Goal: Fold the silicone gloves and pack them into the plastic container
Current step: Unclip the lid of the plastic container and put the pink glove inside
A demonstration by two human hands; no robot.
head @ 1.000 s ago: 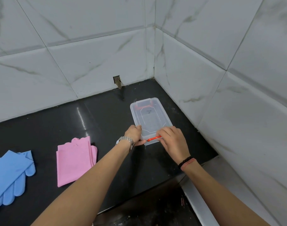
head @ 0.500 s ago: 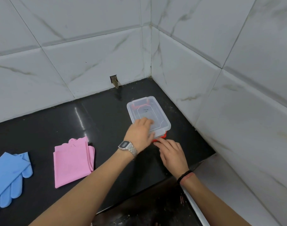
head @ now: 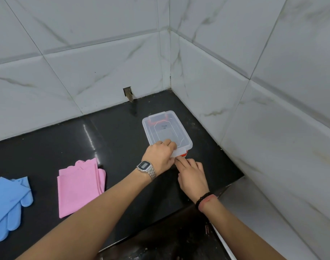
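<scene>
A clear plastic container [head: 165, 128] with its lid on and red latches stands on the black counter near the right wall. My left hand [head: 160, 156] grips the lid's near edge, fingers on top. My right hand [head: 192, 177] lies just in front, its straight fingertips touching the near red latch [head: 184, 154]. A folded pink silicone glove pair [head: 78, 186] lies flat to the left of my arms. Blue silicone gloves [head: 8, 203] lie at the far left, partly cut off by the frame edge.
The black counter [head: 113, 139] sits in a corner of white marble-tiled walls [head: 235, 91], with the right wall close beside the container. A small broken hole [head: 128, 92] marks the back wall. The counter's front edge [head: 160, 218] runs under my forearms.
My left hand moved from the container's near-left corner up onto the lid's near edge. My right hand dropped from the raised red latch to just below it; the latch now hangs down.
</scene>
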